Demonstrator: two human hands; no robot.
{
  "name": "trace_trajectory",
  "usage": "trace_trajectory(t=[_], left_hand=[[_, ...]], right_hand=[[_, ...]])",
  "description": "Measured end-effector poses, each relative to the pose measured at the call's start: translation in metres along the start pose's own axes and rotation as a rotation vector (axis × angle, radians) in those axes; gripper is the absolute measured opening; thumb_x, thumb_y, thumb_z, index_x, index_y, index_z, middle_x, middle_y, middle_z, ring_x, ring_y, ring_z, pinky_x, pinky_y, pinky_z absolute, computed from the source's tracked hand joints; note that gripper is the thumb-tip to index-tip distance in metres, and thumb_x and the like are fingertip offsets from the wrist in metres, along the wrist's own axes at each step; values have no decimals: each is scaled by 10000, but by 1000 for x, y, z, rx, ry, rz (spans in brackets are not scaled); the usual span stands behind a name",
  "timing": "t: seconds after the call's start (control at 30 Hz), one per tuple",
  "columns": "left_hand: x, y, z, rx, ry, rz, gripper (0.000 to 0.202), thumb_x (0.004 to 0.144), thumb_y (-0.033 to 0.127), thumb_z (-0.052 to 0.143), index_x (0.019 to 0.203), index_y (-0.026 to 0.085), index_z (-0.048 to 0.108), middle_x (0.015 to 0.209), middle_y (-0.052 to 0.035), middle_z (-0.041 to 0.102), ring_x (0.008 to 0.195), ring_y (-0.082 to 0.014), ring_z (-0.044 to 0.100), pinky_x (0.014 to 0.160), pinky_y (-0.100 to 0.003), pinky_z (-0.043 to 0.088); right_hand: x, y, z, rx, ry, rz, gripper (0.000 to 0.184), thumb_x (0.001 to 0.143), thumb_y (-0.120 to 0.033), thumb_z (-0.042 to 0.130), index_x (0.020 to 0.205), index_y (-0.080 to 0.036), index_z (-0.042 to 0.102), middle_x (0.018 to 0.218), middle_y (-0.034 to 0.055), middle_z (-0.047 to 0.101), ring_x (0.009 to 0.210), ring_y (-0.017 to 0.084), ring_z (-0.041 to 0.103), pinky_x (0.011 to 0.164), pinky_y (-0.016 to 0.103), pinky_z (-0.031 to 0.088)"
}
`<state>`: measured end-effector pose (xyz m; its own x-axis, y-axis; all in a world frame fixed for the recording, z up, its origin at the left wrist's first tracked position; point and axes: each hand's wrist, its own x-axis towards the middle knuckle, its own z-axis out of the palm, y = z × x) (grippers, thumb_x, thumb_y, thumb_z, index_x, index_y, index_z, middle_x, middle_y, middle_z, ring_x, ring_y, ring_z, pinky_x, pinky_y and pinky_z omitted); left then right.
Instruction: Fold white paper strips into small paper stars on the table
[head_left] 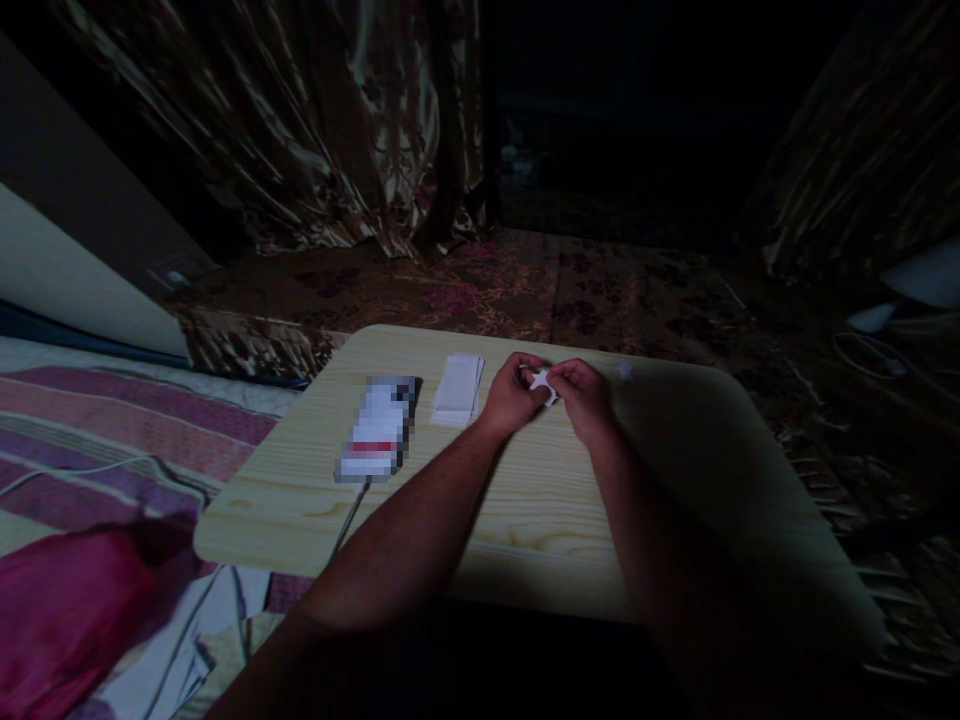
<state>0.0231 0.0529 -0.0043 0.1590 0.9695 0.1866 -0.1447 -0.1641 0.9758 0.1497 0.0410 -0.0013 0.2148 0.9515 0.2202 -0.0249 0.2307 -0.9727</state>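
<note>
Between my two hands, over the far half of a pale wooden table (555,520), is a small white piece of paper (543,385) with pointed corners, perhaps folded. My left hand (514,394) pinches it from the left, thumb on top. From the right, the fingertips of my right hand (582,394) close on its other edge. To the left of my left hand lies a small stack of white paper strips (458,388). A small whitish scrap (626,372) rests just right of my right hand.
A phone (379,428), blurred in the picture, lies on the table's left part with a cable (348,520) running off the near edge. On the left is a striped bedspread (150,450) with a pink cloth (67,610). Patterned curtains (375,120) hang behind. A lamp (926,275) stands at the right.
</note>
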Motion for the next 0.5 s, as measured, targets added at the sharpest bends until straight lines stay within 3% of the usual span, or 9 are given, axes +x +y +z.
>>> trace_trajectory(t=[0.5], left_hand=[[5, -4, -2, -43, 81, 5, 260, 598, 197, 723, 839, 171, 631, 766, -1, 668, 623, -109, 562, 593, -232, 427]], right_hand=[[3, 3, -2, 38, 71, 90, 159, 623, -251, 653, 757, -173, 614, 574, -25, 617, 550, 133, 576, 578, 270, 472]])
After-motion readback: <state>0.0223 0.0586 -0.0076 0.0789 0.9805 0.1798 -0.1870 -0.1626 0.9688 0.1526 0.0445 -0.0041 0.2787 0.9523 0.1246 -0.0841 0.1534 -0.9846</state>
